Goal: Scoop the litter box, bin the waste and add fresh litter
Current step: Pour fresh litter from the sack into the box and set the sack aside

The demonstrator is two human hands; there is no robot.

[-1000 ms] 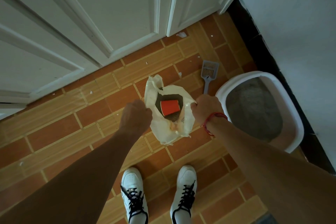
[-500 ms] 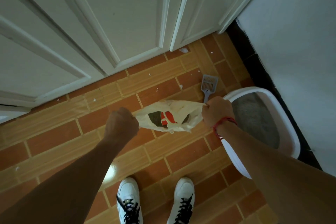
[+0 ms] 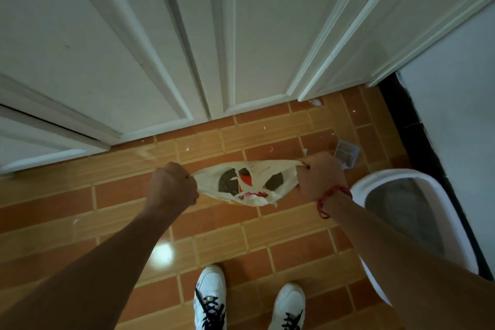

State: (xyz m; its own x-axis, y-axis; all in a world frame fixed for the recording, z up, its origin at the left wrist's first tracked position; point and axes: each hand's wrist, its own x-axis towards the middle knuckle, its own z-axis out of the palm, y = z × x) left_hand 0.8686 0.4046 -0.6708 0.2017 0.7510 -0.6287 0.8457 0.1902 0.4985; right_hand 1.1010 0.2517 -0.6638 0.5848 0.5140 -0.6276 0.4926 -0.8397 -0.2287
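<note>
A cream plastic bag (image 3: pixel 278 178) hangs stretched wide between my two hands above the tiled floor. Dark litter and a red object show through its narrowed mouth. My left hand (image 3: pixel 172 187) is fisted on the bag's left handle. My right hand (image 3: pixel 320 175), with a red cord at the wrist, grips the right handle. The white litter box (image 3: pixel 396 177) with grey litter sits on the floor at the right, partly hidden by my right forearm. A grey slotted scoop (image 3: pixel 345 154) lies on the tiles just beyond my right hand.
White panelled doors (image 3: pixel 214 35) fill the upper half, close in front. A white wall (image 3: pixel 455 115) with a dark skirting strip runs along the right behind the box. My two white shoes (image 3: pixel 211 300) stand on the orange tiles (image 3: pixel 267 244), which carry small white scraps.
My hands have lifted the bag off the floor and pulled its handles apart, so the open mouth has flattened into a stretched slit. The view has tilted up toward the doors.
</note>
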